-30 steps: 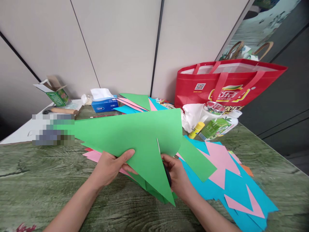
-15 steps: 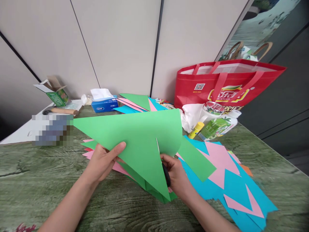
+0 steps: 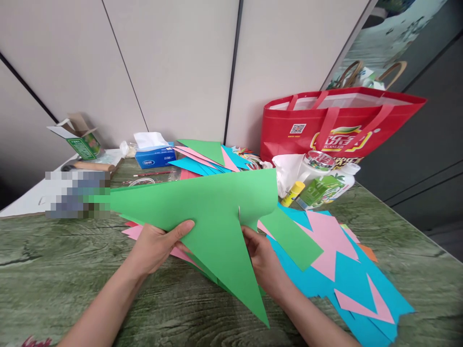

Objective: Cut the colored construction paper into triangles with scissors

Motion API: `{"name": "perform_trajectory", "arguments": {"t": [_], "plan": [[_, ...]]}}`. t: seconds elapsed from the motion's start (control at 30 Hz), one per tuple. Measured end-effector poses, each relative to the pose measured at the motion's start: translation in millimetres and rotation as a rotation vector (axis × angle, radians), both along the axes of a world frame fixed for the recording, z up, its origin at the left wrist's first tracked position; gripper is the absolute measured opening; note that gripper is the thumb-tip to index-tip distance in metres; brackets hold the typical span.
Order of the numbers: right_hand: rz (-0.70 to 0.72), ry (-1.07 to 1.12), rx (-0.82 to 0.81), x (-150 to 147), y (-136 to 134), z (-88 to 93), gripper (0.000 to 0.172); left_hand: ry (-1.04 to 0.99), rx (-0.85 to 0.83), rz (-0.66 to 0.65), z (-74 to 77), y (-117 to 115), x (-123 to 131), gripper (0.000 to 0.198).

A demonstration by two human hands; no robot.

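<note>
A large sheet of green paper [image 3: 206,212] is held up over the table, its right part curling back. My left hand [image 3: 155,246] pinches the sheet's lower left edge, thumb on top and fingers beneath. At the right, my right hand [image 3: 262,260] is closed on scissors, mostly hidden behind the paper; only a bit of blade [image 3: 239,211] shows at the end of a cut. Below that cut, a pointed green flap hangs down to the right. Under the sheet lie more green and pink papers [image 3: 133,231], partly covered.
At right lie blue sheets [image 3: 300,274] with pink pieces [image 3: 336,236] and a green strip [image 3: 300,241]. Behind stand a yellow glue stick [image 3: 293,193], a white bottle [image 3: 347,178], a red bag [image 3: 285,125], a blue tissue box [image 3: 155,157] and an open green carton [image 3: 85,145].
The cut in the green sheet has grown, and the lower flap has swung down and right. The sheet's upper edge is slightly lower, and the scissors' black handle has gone out of sight.
</note>
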State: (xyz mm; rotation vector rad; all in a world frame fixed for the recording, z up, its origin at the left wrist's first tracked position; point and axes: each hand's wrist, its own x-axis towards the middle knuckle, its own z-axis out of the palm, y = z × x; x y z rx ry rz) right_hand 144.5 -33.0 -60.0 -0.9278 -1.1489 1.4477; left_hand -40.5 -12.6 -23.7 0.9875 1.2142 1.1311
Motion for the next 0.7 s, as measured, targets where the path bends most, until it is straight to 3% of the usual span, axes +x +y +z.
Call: {"name": "perform_trajectory", "arguments": {"t": [0.23,0.4,0.7], "plan": [[-0.003,0.067,0.007,1.9,1.4,-2.7,0.032,0.014,0.011,0.003,-1.9,-1.4,1.0,0.037],[-0.006,0.065,0.012,1.1,1.3,-4.0,0.03,-0.028,-0.029,-0.043,0.2,-1.7,0.9,0.036],[-0.026,0.056,-0.029,1.4,0.9,-3.5,0.028,-0.028,-0.028,0.013,1.2,-1.3,1.5,0.036]]}}
